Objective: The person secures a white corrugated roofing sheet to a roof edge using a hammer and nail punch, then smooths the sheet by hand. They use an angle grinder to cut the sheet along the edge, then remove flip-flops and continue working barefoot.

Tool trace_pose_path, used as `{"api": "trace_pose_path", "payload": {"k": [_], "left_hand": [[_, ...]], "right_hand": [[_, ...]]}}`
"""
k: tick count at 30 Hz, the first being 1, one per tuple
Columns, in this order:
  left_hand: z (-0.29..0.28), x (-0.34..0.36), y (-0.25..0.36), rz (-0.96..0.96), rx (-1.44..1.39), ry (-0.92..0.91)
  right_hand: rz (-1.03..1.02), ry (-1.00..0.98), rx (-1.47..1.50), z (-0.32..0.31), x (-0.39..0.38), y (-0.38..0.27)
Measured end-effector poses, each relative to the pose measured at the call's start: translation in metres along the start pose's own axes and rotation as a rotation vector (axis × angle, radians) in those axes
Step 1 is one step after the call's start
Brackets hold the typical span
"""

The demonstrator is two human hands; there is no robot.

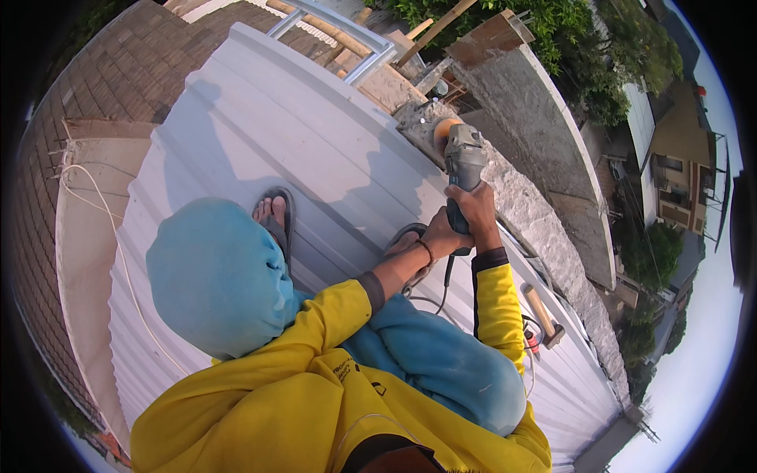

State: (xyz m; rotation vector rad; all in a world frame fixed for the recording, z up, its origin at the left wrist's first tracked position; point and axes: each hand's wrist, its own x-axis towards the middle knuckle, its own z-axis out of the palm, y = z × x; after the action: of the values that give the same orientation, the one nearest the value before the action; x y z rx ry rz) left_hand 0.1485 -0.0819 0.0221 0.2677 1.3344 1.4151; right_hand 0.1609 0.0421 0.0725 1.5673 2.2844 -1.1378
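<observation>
On the roof, two hands, left hand and right hand, grip one grinder

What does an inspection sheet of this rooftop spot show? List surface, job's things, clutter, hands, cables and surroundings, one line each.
Surface: pale corrugated metal roof sheet, sloping, with a rough concrete wall top along its edge.
Job's things: grey angle grinder, its disc at the concrete.
Clutter: wooden-handled hammer lying on the sheet near the wall.
Hands: right hand and left hand both grip the grinder's body.
Cables: grinder cord hangs below the hands; white line runs along the sheet's left side.
Surroundings: tiled roof, trees, houses below.
</observation>
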Motion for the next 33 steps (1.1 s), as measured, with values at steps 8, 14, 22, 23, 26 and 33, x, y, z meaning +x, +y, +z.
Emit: {"api": "trace_pose_path", "payload": {"k": [8, 14, 22, 23, 26, 33], "left_hand": [[-0.002, 0.002, 0.004, 0.000, 0.025, -0.009], [0.002, -0.003, 0.002, -0.019, 0.015, -0.025], [0.002, -0.002, 0.004, 0.018, 0.007, 0.007], [0.001, 0.000, 0.004, 0.016, 0.031, 0.008], [0.000, 0.004, 0.004, 0.009, 0.052, 0.010], [0.004, 0.001, 0.000, -0.022, 0.013, -0.004]], "right_hand": [[-0.021, 0.045, 0.000, 0.002, 0.001, -0.001], [-0.010, 0.041, -0.015, 0.000, -0.004, 0.003], [-0.035, 0.028, -0.022, -0.001, -0.001, 0.002], [-0.034, 0.024, -0.020, -0.001, 0.001, 0.001], [-0.052, 0.037, 0.008, 0.000, 0.005, 0.000], [0.007, 0.032, 0.004, 0.000, 0.001, 0.007]]}}
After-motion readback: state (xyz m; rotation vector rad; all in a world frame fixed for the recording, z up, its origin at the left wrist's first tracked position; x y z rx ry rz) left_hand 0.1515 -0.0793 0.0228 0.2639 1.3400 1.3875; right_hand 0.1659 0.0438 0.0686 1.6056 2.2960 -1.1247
